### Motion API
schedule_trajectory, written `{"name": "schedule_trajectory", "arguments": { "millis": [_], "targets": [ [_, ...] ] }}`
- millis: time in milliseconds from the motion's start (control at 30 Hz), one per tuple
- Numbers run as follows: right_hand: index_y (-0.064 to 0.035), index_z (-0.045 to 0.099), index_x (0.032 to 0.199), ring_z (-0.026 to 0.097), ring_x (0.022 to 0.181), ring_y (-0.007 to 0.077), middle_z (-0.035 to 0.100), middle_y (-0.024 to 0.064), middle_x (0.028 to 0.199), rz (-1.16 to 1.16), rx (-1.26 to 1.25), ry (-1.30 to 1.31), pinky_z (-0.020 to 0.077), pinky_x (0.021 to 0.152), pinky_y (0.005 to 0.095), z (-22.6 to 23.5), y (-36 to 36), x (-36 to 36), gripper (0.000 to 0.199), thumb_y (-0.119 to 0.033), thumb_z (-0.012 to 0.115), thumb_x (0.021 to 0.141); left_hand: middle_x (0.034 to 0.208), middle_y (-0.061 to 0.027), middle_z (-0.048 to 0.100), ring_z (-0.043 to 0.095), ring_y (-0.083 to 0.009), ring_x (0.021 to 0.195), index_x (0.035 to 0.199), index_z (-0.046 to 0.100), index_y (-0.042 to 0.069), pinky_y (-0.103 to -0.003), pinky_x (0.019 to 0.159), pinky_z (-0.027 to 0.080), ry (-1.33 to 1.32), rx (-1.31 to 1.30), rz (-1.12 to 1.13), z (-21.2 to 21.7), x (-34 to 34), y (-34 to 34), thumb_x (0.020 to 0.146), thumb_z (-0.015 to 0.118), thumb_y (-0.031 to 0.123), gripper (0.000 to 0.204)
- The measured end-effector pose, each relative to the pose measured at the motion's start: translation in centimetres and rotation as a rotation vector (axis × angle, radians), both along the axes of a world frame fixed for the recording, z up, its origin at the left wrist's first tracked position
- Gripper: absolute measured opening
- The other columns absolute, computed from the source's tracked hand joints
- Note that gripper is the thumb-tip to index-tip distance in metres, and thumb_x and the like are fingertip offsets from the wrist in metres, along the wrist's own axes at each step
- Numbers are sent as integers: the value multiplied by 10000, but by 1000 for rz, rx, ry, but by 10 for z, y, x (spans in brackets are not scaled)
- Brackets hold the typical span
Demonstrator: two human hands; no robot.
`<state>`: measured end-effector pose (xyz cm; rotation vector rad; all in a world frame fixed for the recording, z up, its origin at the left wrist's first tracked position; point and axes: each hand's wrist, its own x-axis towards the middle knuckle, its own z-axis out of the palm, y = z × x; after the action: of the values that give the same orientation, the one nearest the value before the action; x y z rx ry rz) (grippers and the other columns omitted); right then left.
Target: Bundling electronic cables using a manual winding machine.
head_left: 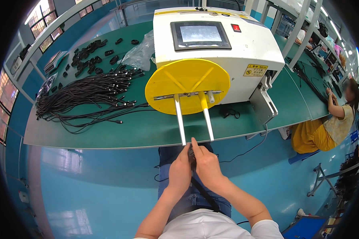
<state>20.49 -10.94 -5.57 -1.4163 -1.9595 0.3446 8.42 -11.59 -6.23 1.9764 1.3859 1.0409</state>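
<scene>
Just below the table's front edge, my left hand (181,168) and my right hand (207,164) are close together, both closed. Between their fingers is a narrow dark bundle (192,156) that looks like coiled black cable; my fingers hide most of it. My right index finger points forward along it. Right ahead of my fingertips, two prongs, one white (180,121) and one yellow and white (206,115), stick out from a yellow disc (157,85). The disc is on the front of a white machine (239,51) with a screen (200,35).
A large bundle of black cables (83,93) lies on the green table (147,133) at left, with several small black pieces (83,59) and a clear plastic bag (141,51) behind. A metal bracket (264,103) stands at right. A co-worker (327,127) sits farther right.
</scene>
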Motion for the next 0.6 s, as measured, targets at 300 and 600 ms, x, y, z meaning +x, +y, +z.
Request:
{"name": "schedule_trajectory", "arguments": {
  "millis": [300, 600],
  "targets": [
    [-4, 530, 1253, 608, 789, 131, 639, 72, 980, 171, -803, 866, 504, 599, 246, 20, 26, 46, 388, -42, 567, 869, 896, -80, 558, 559, -149, 698, 1364, 390, 36, -259, 513, 447, -630, -719, -239, 17, -25, 21, 1004, 377, 248, 418],
    [-9, 545, 1234, 589, 765, 104, 632, 66, 994, 186, -819, 1015, 470, 603, 210, 22, 26, 42, 359, -64, 566, 881, 932, -92, 560, 569, -175, 702, 1380, 391, 13, -265, 513, 462, -843, -756, -315, 13, -35, 24, 995, 246, 495, 634]
  ]
}}
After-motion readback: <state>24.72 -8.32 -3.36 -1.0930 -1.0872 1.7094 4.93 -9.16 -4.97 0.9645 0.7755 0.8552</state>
